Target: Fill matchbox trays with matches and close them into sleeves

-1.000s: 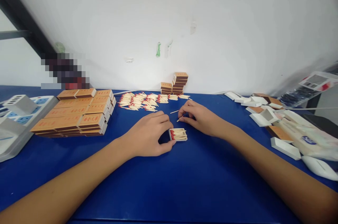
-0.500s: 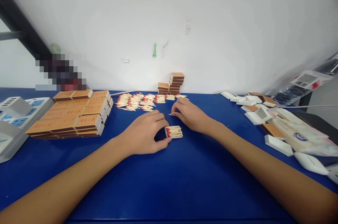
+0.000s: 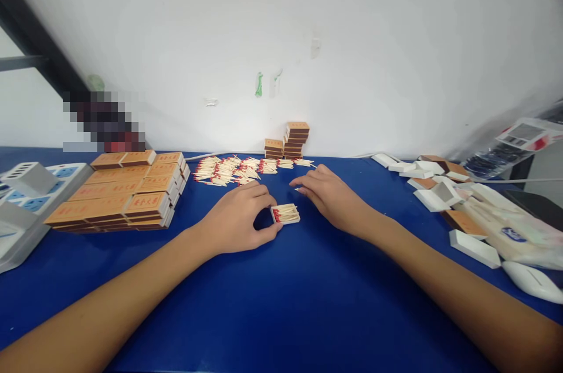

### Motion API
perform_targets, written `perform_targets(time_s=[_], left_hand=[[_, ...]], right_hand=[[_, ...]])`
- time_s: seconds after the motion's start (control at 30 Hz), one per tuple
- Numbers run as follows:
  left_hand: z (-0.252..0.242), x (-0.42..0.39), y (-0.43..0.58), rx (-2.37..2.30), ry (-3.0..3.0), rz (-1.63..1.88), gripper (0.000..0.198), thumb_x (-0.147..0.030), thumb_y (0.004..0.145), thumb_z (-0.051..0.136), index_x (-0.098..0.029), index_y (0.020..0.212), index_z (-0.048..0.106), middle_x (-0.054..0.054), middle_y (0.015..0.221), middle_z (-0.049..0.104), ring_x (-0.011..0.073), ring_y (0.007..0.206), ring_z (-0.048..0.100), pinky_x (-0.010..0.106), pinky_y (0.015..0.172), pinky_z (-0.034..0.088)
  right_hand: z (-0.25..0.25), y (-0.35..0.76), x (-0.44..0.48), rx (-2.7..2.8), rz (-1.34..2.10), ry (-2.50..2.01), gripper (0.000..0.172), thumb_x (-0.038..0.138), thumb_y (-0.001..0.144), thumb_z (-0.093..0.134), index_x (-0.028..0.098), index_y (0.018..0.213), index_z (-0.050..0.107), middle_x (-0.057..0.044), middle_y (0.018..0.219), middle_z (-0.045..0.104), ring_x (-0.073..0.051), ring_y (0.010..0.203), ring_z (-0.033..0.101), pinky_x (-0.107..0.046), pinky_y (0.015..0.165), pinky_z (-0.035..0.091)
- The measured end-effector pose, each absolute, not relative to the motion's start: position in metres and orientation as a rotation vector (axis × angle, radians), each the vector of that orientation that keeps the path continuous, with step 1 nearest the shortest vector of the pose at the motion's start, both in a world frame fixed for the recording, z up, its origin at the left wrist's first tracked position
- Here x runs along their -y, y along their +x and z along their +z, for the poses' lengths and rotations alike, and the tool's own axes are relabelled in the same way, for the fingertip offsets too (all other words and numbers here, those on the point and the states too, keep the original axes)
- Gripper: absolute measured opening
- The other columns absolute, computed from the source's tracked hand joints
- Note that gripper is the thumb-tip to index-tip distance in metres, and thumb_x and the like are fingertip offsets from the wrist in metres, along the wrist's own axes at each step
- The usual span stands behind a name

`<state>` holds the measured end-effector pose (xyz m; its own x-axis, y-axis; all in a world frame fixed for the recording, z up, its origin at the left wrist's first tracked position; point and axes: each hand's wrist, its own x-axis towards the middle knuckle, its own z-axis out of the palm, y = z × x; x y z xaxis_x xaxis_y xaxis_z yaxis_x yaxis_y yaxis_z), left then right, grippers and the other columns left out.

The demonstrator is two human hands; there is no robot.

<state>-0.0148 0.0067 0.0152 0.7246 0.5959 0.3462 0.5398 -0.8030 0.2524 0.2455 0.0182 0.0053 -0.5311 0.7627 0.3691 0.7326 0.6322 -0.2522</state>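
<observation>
My left hand (image 3: 240,217) grips the left end of a small white matchbox tray (image 3: 292,221), thumb on the near side and fingers on the far side. Matches (image 3: 285,213) with red heads lie in it, heads toward my left hand. To the right of the tray and a little farther back, my right hand (image 3: 328,197) hovers over the blue table, its fingers bent together. A pale tip, seemingly of a match (image 3: 298,189), shows at its fingertips; the rest is hidden. Loose matches (image 3: 229,169) lie spread in a row beyond both hands.
Filled matchboxes (image 3: 118,188) are stacked on the left beside a power strip (image 3: 65,176). More matchboxes (image 3: 297,138) stand against the wall (image 3: 378,56). Empty trays and sleeves (image 3: 433,194) lie on the right, near a tissue pack (image 3: 514,232) and a white mouse-shaped object (image 3: 532,280).
My right hand has shifted right, away from the tray, with its fingers straighter. My left hand and the tray have moved slightly left; the whole view has shifted a little.
</observation>
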Motion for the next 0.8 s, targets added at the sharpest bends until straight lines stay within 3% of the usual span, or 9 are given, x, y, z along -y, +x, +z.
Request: perform_targets(time_s=[0.2, 0.4, 0.53, 0.8], left_hand=[[0.015, -0.008, -0.014, -0.928, 2.785, 0.66, 0.024, -0.037, 0.094, 0.068, -0.017, 0.105, 0.071, 0.008, 0.098, 0.07, 0.0251, 0.096, 0.065, 0.042, 0.088, 0.055], [0.011, -0.008, -0.013, -0.993, 2.772, 0.743, 0.021, -0.037, 0.093, 0.069, -0.018, 0.104, 0.071, 0.008, 0.102, 0.071, 0.0259, 0.099, 0.065, 0.043, 0.09, 0.055], [0.009, -0.008, -0.012, -1.033, 2.759, 0.77, 0.022, -0.037, 0.094, 0.069, -0.019, 0.105, 0.071, 0.007, 0.102, 0.072, 0.0263, 0.1, 0.065, 0.044, 0.092, 0.055], [0.008, -0.008, -0.011, -1.05, 2.764, 0.809, 0.023, -0.037, 0.095, 0.068, -0.017, 0.106, 0.072, 0.008, 0.102, 0.072, 0.0258, 0.101, 0.066, 0.043, 0.093, 0.055]], right_hand=[[0.008, 0.246, -0.015, 2.299, 0.177, -1.179, 0.022, 0.024, 0.105, 0.048, 0.02, 0.109, 0.07, -0.01, 0.099, 0.073, -0.027, 0.098, 0.059, -0.043, 0.087, 0.05], [0.014, 0.234, -0.003, 1.87, 0.588, -1.248, 0.017, 0.04, 0.096, 0.067, 0.024, 0.097, 0.073, -0.004, 0.088, 0.077, -0.021, 0.078, 0.068, -0.036, 0.071, 0.052], [0.012, 0.22, 0.006, 1.717, 0.774, -1.228, 0.022, 0.045, 0.091, 0.073, 0.023, 0.093, 0.077, -0.004, 0.09, 0.08, -0.022, 0.081, 0.07, -0.036, 0.07, 0.051], [-0.004, 0.217, 0.003, 1.692, 0.716, -1.319, 0.02, 0.044, 0.091, 0.074, 0.025, 0.091, 0.08, -0.005, 0.098, 0.077, -0.023, 0.087, 0.065, -0.037, 0.069, 0.049]])
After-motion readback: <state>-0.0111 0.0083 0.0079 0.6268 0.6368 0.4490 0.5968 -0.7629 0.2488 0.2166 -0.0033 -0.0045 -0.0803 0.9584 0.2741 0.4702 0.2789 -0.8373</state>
